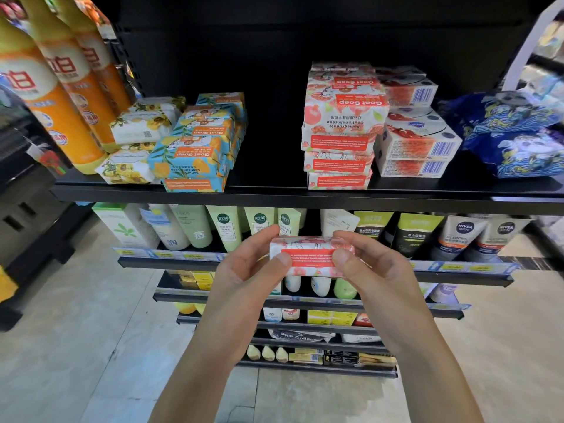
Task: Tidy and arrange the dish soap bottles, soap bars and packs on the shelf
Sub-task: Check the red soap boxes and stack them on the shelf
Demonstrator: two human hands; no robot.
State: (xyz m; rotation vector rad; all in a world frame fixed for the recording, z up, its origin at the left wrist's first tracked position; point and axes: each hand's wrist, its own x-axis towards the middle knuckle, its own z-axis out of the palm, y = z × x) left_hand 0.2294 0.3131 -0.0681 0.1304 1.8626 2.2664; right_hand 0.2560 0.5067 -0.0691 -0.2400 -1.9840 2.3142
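Fingers (276, 260) of our left hand (244, 273) and right hand (377, 268) pinch ends of paper-wrapped rectangular soap bar (308, 254); above fingers, matching boxy bars (338, 141) stacked on matte black shelf (274, 194).

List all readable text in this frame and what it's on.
"Goat Soap", "Pomegranate Goat's milk soap", upside down: pomegranate packs
"Goat Soap": blue-yellow packs
"白": dish soap bottles
"NIVEA MEN": grey tubes
"PRP Collage", cut off: low-shelf pack
Print on the held soap bar and price tags: too blurred to read.
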